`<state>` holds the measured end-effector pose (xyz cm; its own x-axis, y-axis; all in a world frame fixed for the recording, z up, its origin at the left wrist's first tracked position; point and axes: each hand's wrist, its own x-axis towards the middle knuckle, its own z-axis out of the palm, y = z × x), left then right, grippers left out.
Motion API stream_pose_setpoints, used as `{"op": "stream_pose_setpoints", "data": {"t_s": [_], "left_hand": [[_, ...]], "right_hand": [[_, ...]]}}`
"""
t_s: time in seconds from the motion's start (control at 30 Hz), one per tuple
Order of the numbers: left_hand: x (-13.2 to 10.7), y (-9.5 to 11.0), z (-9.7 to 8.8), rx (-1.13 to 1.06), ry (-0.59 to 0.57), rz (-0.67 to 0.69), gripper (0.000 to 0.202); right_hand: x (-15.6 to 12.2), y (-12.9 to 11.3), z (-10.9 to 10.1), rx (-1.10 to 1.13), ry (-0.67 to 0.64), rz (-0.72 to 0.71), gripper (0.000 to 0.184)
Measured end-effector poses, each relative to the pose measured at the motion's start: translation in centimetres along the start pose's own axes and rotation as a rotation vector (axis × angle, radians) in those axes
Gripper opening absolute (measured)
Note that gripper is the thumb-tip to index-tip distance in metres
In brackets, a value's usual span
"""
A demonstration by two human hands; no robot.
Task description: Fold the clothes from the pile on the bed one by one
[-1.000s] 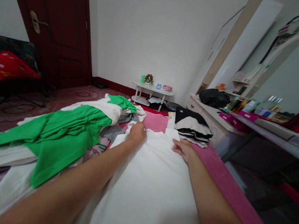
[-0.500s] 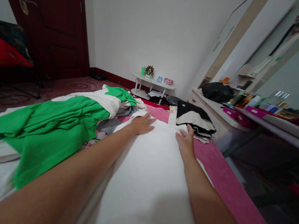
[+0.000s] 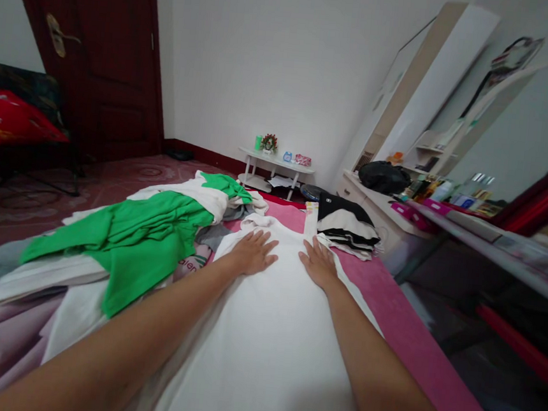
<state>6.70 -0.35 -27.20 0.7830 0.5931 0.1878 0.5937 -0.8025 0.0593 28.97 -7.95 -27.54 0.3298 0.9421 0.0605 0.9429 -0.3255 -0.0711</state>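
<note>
A white garment (image 3: 272, 333) lies spread flat along the pink bed cover (image 3: 414, 358) in front of me. My left hand (image 3: 252, 253) rests palm down on its far part, fingers spread. My right hand (image 3: 317, 264) lies flat beside it, a little to the right, fingers stretched out too. Neither hand holds anything. A crumpled bit of the white cloth (image 3: 258, 220) shows just beyond the fingertips.
A heap of green and white clothes (image 3: 142, 232) lies at the left. A folded black and white stack (image 3: 346, 224) sits at the bed's far right corner. Beyond stand a small white table (image 3: 277, 167), a dresser with a black bag (image 3: 384, 177), and a dark door (image 3: 99, 56).
Both hands have drawn back toward me from the garment's far edge and now lie flat and close together. The left hand, closed a second ago, has opened.
</note>
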Motion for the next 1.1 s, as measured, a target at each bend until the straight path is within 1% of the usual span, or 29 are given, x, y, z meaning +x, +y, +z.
{"op": "stream_pose_setpoints", "data": {"t_s": [0.07, 0.17, 0.27, 0.4, 0.53, 0.6, 0.67, 0.73, 0.8, 0.83, 0.87, 0.93, 1.0, 1.1], "left_hand": [[-1.2, 0.3, -0.1, -0.007, 0.006, -0.008, 0.061], [-2.6, 0.8, -0.2, -0.008, 0.009, -0.038, 0.06], [-3.5, 1.2, -0.1, -0.007, 0.035, -0.066, 0.058], [-4.3, 1.2, 0.3, -0.034, 0.076, -0.067, 0.059], [-4.6, 0.9, 0.7, -0.042, 0.124, -0.048, 0.059], [-4.6, 0.9, 0.8, -0.039, 0.148, -0.045, 0.058], [-4.6, 0.9, 0.9, -0.041, 0.16, -0.049, 0.056], [-4.6, 1.0, 0.9, -0.048, 0.164, -0.059, 0.055], [-4.6, 1.0, 0.9, -0.06, 0.163, -0.067, 0.054], [-4.6, 1.0, 0.9, -0.066, 0.163, -0.068, 0.054], [-4.6, 1.0, 0.9, -0.072, 0.165, -0.069, 0.053], [-4.6, 1.0, 0.8, -0.08, 0.175, -0.072, 0.052], [-4.6, 1.0, 0.8, -0.083, 0.185, -0.075, 0.052], [-4.7, 1.1, 0.7, -0.085, 0.188, -0.076, 0.051]], "right_hand": [[-1.4, 0.1, 0.0, 0.004, -0.027, 0.006, 0.059], [-4.2, 0.5, -0.1, -0.002, -0.045, -0.015, 0.06], [-7.7, 1.2, -0.5, -0.003, -0.054, -0.049, 0.06], [-13.1, 2.3, -1.8, 0.043, -0.101, -0.092, 0.061], [-18.7, 4.6, -3.1, 0.102, -0.147, -0.113, 0.065], [-20.9, 6.2, -3.5, 0.115, -0.125, -0.15, 0.065], [-22.5, 7.7, -4.0, 0.114, -0.063, -0.153, 0.061], [-23.0, 8.9, -4.6, 0.089, 0.011, -0.083, 0.046], [-22.5, 9.8, -5.1, 0.073, 0.068, 0.019, 0.029], [-21.9, 10.1, -5.3, 0.095, 0.09, 0.058, 0.024], [-21.1, 10.4, -5.4, 0.156, 0.122, 0.095, 0.021], [-19.0, 10.8, -5.1, 0.345, 0.213, 0.171, 0.014], [-16.7, 11.1, -4.4, 0.509, 0.293, 0.252, 0.016], [-13.4, 11.6, -3.1, 0.58, 0.337, 0.323, 0.027]]}}
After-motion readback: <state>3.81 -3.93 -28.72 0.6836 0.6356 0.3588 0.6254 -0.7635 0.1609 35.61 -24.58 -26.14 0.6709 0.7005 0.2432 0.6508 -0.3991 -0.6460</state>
